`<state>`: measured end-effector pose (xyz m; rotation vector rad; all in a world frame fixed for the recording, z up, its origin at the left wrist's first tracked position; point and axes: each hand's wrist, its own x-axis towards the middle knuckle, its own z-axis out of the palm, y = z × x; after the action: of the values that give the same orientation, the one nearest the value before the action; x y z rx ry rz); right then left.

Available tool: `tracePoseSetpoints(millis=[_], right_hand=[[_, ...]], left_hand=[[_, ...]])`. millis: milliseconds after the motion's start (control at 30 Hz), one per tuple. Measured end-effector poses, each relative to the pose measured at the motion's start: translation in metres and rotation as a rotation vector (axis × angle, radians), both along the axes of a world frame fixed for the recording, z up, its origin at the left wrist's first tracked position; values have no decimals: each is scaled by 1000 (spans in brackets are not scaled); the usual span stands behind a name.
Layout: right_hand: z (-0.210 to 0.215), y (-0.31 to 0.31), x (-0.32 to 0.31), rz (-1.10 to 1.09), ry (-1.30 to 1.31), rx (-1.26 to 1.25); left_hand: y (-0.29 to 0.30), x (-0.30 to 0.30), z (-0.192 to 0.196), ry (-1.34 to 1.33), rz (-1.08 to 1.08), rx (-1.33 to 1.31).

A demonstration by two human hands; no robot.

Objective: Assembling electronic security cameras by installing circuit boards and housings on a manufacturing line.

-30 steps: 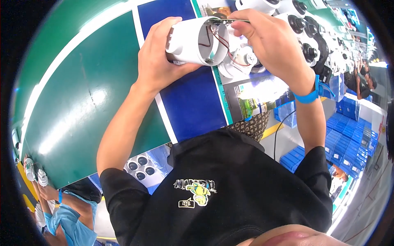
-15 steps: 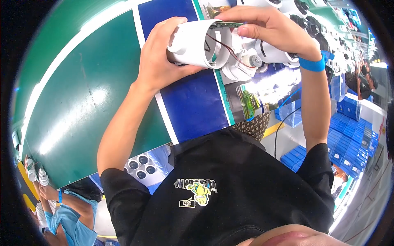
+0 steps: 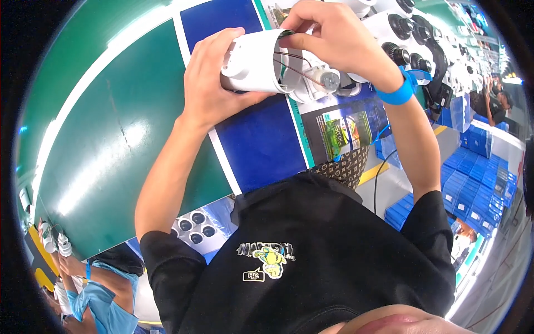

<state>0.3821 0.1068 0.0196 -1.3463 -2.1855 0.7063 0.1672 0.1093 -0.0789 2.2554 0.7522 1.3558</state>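
Note:
A white cylindrical camera housing (image 3: pixel 253 62) lies sideways over the mat, its open end facing right. My left hand (image 3: pixel 207 75) is wrapped round its closed end. At the opening, my right hand (image 3: pixel 336 42) pinches with thumb and forefinger just inside the upper rim, at the edge of a green circuit board (image 3: pixel 287 33) that is mostly hidden. Thin dark and red wires (image 3: pixel 300 68) run out of the housing to a white bracket part with a small round silver motor (image 3: pixel 329 81), which sits right of the opening, below my right hand.
A blue mat (image 3: pixel 258 145) with white borders crosses the green table (image 3: pixel 122 167). White cameras with black lenses (image 3: pixel 400 28) crowd the far right. Blue bins (image 3: pixel 473 178) stack beyond the table at right. Another person in a blue shirt (image 3: pixel 108 295) works at lower left.
My right hand has moved left to the housing's opening, and its fingers have bent inward. The circuit board that stuck out of the rim now lies further inside. My left hand keeps its hold.

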Motion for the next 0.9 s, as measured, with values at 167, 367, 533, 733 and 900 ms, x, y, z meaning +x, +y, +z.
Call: tracePoseSetpoints(millis=[167, 367, 533, 733, 900], right_hand=[[7, 2, 5, 54, -16, -112], [7, 3, 12, 126, 1, -133], [-5, 3, 4, 107, -63, 53], [-6, -2, -1, 103, -53, 144], [-10, -7, 24, 188, -76, 125]], left_hand=[[-4, 1, -2, -12, -29, -60], [-3, -3, 0, -23, -80, -113], [-1, -4, 1, -26, -109, -87], [0, -3, -2, -41, -127, -73], [-2, -2, -2, -26, -174, -139]])
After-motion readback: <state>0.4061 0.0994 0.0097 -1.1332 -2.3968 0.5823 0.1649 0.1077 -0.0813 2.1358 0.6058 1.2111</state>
